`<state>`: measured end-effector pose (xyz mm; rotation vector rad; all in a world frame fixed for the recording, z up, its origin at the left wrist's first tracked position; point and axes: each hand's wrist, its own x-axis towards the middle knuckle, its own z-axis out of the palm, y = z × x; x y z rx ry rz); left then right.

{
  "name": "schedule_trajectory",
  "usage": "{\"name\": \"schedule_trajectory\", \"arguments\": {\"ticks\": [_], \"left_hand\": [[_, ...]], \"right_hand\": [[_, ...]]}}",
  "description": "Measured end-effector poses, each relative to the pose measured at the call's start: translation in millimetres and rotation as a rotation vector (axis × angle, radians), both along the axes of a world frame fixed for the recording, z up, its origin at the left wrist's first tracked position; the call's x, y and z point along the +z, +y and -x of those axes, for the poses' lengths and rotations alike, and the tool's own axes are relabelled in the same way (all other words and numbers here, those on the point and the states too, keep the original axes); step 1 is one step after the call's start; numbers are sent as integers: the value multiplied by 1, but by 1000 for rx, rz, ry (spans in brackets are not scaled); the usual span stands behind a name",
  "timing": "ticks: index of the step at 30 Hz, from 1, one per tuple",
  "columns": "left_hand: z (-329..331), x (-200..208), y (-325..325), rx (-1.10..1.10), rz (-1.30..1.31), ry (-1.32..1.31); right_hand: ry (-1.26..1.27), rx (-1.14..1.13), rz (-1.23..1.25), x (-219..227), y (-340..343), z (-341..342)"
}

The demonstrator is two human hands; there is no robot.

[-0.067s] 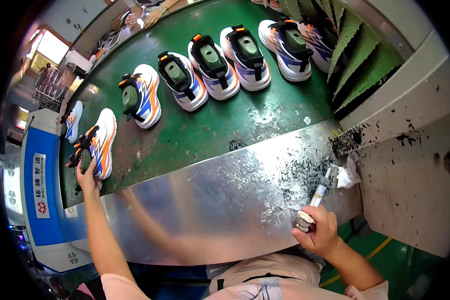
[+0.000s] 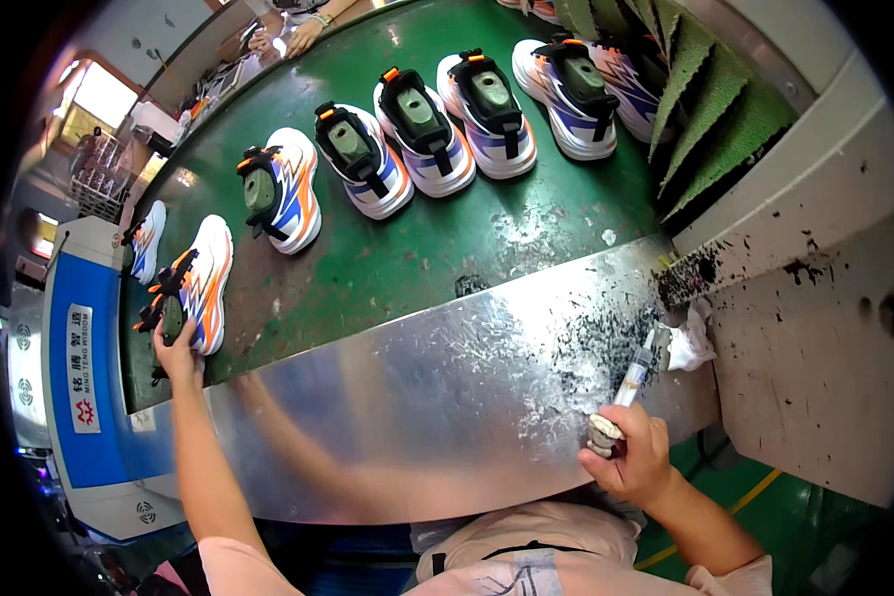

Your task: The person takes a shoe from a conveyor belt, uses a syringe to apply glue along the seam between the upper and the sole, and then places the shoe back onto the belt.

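My left hand (image 2: 178, 356) grips the heel end of a white, orange and blue sneaker (image 2: 206, 288) at the left of the green belt. A green shoe last (image 2: 173, 320) fills the sneaker's opening, and its black laces hang loose to the left. Over the metal ledge, my right hand (image 2: 638, 459) is closed around a slim tool with a clear, syringe-like barrel (image 2: 632, 381). The tool's thin tip points away from me, toward a crumpled white cloth (image 2: 690, 338). Its lower end has a pale wrapping (image 2: 604, 434), partly hidden by my fingers.
Several more sneakers (image 2: 424, 139) with green lasts stand across the belt (image 2: 407, 283). Green fabric flaps (image 2: 730, 149) hang at a machine opening on the right. The metal ledge (image 2: 397, 427) bears black smears. Another person's hand (image 2: 303, 38) rests at the far edge.
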<state>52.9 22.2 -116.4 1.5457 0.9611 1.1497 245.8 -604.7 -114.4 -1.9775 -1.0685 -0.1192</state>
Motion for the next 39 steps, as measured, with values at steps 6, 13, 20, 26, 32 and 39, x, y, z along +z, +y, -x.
{"name": "schedule_trajectory", "arguments": {"ticks": [6, 13, 20, 26, 32, 39], "left_hand": [[-23, 46, -39, 275, -421, 671], [50, 62, -196, 89, -252, 474], [43, 109, -377, -494, 319, 344], [-10, 173, -285, -741, -822, 877], [-45, 125, -299, -930, -943, 713], [-3, 112, -356, -771, -1064, 606]], "right_hand": [[118, -3, -27, 2, 3, 1], [195, -11, -69, 2, 2, 5], [340, -44, -88, 7, 3, 11], [556, 81, -78, 21, -2, 28], [584, -19, -281, 32, 2, 23], [538, 18, -51, 24, -2, 32]]}}
